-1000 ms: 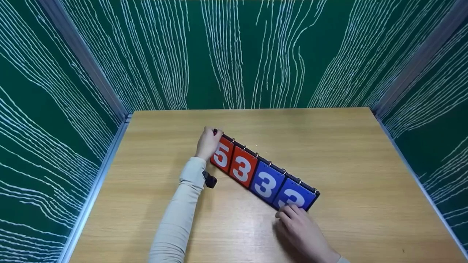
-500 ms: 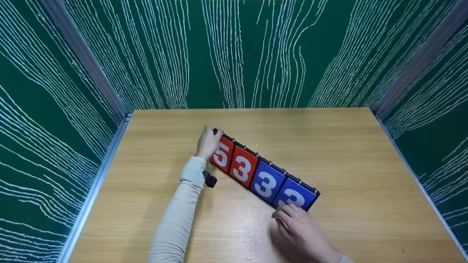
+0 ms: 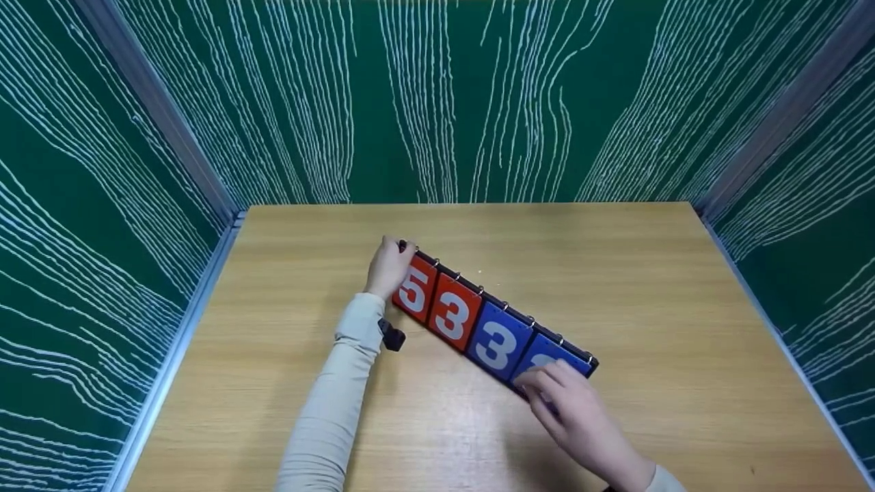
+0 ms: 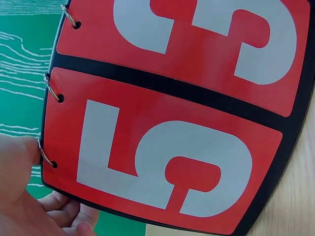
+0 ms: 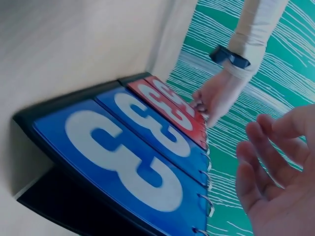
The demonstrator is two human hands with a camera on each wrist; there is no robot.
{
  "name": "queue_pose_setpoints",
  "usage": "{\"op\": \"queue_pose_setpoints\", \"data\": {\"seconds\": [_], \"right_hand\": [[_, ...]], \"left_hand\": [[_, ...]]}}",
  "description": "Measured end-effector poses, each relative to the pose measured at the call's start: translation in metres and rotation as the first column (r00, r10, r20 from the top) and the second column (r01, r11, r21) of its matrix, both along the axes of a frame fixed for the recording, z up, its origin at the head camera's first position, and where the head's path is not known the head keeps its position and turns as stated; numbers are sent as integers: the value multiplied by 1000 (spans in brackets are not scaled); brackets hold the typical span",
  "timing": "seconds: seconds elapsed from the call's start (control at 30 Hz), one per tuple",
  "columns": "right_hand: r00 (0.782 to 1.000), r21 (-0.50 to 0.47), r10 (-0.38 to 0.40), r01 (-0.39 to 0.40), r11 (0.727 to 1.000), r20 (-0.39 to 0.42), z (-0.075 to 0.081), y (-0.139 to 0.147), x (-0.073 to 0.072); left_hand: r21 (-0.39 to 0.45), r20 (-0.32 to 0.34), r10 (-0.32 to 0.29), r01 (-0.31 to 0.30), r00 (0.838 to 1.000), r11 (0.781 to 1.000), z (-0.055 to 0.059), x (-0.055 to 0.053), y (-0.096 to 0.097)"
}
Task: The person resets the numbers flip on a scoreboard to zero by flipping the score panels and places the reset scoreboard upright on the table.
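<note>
We see a flip scoreboard (image 3: 472,331) on the table (image 3: 683,294), set at a slant, its far end up by the left hand (image 3: 389,268) and its near end by the right hand (image 3: 581,413). Across it we read, from the left hand's end, a red 5 card (image 3: 415,290), a red 3 card (image 3: 454,311), a blue 3 card (image 3: 497,342) and, partly covered in the head view, an end blue card (image 3: 573,352), whose 3 shows whole to the right wrist camera. Metal rings (image 4: 70,17) carry the cards along the upper edge, and in the right wrist view a black panel (image 5: 54,206) spreads out underneath, so the board stands tilted like a tent. The left hand grips the upper corner beside the 5, its fingers (image 4: 64,211) bent at the board's end. The right hand is in front of the end blue card, its fingers loosely curved with a gap to the thumb; they hold nothing, and from the right wrist we see them apart from the cards. The left arm wears a pale sleeve (image 3: 331,403) with a black device (image 3: 392,335) at the wrist. Around the table we see green walls (image 3: 506,102) streaked with wavy white lines.
</note>
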State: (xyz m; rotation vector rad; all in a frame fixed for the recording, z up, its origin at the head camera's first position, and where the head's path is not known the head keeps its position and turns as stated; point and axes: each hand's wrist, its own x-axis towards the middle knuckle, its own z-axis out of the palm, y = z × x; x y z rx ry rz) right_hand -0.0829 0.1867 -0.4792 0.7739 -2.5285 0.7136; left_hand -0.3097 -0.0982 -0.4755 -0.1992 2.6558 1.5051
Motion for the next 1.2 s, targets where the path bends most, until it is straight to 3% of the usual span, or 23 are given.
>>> {"op": "queue_pose_setpoints", "data": {"seconds": [0.13, 0.23, 0.37, 0.53, 0.6, 0.67, 0.77, 0.97, 1.2], "right_hand": [[999, -47, -21, 19, 999, -38, 11, 6, -7], [996, -113, -24, 14, 993, -88, 18, 14, -14], [994, -200, -63, 44, 979, -91, 24, 30, -28], [986, -250, -158, 166, 954, 52, 25, 53, -55], [965, -234, -193, 232, 944, 176, 22, 62, -65], [931, -193, -219, 282, 940, 291, 17, 70, -75], [881, -137, -230, 310, 941, 413, 4, 80, -87], [831, -163, -197, 323, 932, 520, -29, 87, -99], [726, -207, -120, 344, 916, 677, -59, 90, -99]], "left_hand": [[2, 6, 4, -4, 1000, 1000, 0, -1, 1], [-22, -25, 4, -4, 1000, 1000, -1, -1, 3], [-39, -45, 1, -2, 999, 999, -2, 0, 5], [-15, -20, 4, -5, 1000, 1000, -2, 0, 5], [-8, -13, 8, -8, 1000, 1000, -1, 0, 5], [-12, -14, 6, -6, 1000, 1000, -1, 0, 5], [-17, -12, -4, 4, 1000, 1000, -1, -1, 6], [-4, 15, -5, 5, 1000, 1000, -1, 0, 7], [-27, -6, -9, 9, 1000, 1000, -6, 2, 9]]}}
